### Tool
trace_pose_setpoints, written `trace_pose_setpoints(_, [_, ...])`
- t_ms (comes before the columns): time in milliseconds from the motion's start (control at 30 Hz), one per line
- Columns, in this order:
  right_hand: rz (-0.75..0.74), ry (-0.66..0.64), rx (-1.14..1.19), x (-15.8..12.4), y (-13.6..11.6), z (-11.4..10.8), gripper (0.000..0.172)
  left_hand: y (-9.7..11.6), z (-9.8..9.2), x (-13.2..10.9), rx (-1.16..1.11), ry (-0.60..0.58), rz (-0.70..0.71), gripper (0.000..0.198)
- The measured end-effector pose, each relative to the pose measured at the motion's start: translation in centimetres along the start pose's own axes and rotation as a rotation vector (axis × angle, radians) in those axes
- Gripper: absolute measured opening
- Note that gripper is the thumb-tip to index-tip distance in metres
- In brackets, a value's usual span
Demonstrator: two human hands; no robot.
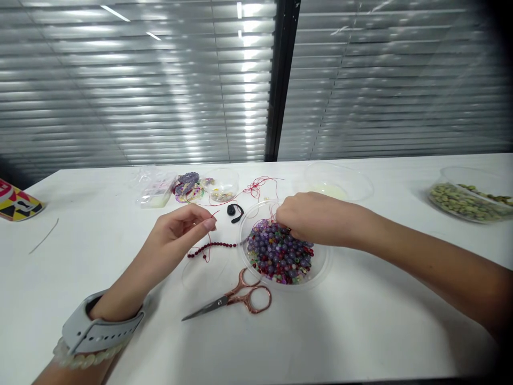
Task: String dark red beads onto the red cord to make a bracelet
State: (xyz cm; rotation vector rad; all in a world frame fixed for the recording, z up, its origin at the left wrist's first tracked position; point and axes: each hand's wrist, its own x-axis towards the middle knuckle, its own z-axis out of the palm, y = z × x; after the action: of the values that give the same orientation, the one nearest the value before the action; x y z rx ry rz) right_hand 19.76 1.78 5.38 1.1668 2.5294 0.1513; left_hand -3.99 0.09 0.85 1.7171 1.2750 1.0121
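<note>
Between the thumb and fingers of my left hand (182, 227) is the end of a thin red thread (215, 213), pinched so that its tip sticks out. Below that hand, a strand of dark red beads (216, 244) lies on the table, its right end reaching the bowl. My right hand (315, 216) is over the far right rim of a clear plastic bowl (320, 267), fingers closed and pointing down at the beads. Purple, red and a few green beads (278, 254) fill the bowl. The right fingertips are hidden, so I cannot make out what they hold.
Scissors (230, 299) with copper-coloured handles lie in front of the bowl. Behind are a tangle of red thread (258, 186), a black earpiece (234, 212), a purple beaded bundle (186, 183) and a plastic bag (154, 187). A container of green pieces (460, 202) stands at right.
</note>
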Motion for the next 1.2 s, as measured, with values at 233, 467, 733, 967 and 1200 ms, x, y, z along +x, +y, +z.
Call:
trace_pose_setpoints(233, [-0.034,0.035,0.073,0.7,-0.4,1.3,0.023,0.1,0.0,-0.1,-0.007,-0.046,0.023,0.017])
trace_pose_setpoints(467, [-0.116,0.101,0.249,0.1,0.8,1.8,0.023,0.0,0.3,-0.1,-0.001,-0.106,0.005,0.02])
trace_pose_setpoints(733, [-0.179,0.197,0.535,-0.5,0.7,1.5,0.022,-0.5,0.2,0.0,-0.024,-0.144,0.02,0.019])
trace_pose_setpoints(967, [-0.202,0.212,0.566,-0.5,1.0,1.2,0.023,-0.5,0.4,0.2,-0.053,-0.17,0.04,0.019])
trace_pose_setpoints(1200, [-0.146,0.231,0.512,-0.6,0.6,1.4,0.025,-0.6,0.4,0.0,-0.108,-0.21,-0.005,0.019])
